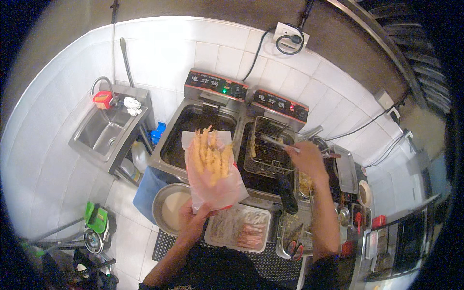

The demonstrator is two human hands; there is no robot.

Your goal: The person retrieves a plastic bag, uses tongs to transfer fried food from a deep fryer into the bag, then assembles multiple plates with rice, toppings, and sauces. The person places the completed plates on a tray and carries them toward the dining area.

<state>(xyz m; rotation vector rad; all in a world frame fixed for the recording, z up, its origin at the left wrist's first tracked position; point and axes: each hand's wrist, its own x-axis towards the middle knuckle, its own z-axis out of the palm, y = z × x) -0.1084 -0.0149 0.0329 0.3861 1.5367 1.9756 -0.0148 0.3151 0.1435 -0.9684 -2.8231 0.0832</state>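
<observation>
My left hand (192,216) grips the near end of a paper-lined tray (217,195), its red edge showing under the white sheet. Several golden battered fried sticks (210,155) lie on the paper. The tray is held above the front of the left fryer (169,145). My right hand (307,159) is closed around metal tongs (274,142), whose tips reach into the wire fry basket (270,163) over the right fryer. A little yellowish fried food (253,147) shows at the basket's left side. Whether the tongs pinch anything cannot be made out.
Near me stand a bowl of pale batter (170,207) and a white tray (265,212) with pink raw sticks on one side. The basket's black handle (288,197) juts toward me. A steel sink (92,133) is at left; pans and containers (347,169) line the right.
</observation>
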